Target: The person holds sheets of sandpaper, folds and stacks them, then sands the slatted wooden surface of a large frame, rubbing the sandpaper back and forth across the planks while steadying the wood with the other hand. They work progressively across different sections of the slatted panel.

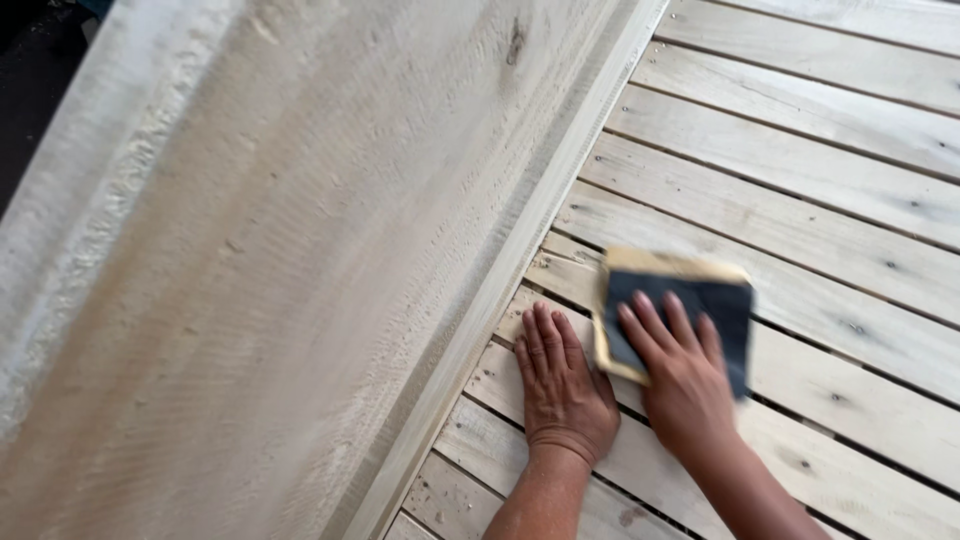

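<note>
Left hand [562, 385]: laid flat, palm down, fingers extended and held close together. It grips nothing. It rests directly on the pale wooden slats [800, 170], close to the raised moulded rail [520, 260] that runs diagonally along the slat ends.

Right hand [680, 375]: opened out flat, fingers spread slightly, pressing down on a sheet of sandpaper [680, 300]. The fingers are not curled around the sheet; contact is by the fingertips and the palm from above. The hand and the sheet show slight blur.

Sandpaper: dark abrasive face with a tan backing showing along the top and left edges. It lies on the slats, just beside the left hand and to its right, with the upper edge reaching past the fingertips.

Slats: parallel boards with narrow dark gaps, small fastener heads and a few knots.

Wide board [260, 270]: a large pale panel with rough, dusty grain fills the left of the view, bordering the rail.
</note>
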Tool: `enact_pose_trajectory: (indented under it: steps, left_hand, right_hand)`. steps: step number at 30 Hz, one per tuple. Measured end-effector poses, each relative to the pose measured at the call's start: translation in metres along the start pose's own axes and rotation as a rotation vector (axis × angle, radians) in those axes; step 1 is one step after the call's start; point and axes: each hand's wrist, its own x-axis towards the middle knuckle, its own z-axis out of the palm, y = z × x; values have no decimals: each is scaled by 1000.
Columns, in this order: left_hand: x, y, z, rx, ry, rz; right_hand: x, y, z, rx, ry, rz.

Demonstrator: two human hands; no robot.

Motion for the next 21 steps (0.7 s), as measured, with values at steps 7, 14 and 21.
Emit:
enact_pose_trajectory:
  steps: [7,14,21]
  left_hand:
    - [4,0,-5,124,-179,-28]
    - [3,-1,-1,93,133,33]
    - [2,-4,5,82,67,13]
  right_hand:
    - [66,-30,20,-45,43,-35]
    - [3,17,-2,-48,145,76]
    - [20,16,41,-78,113,105]
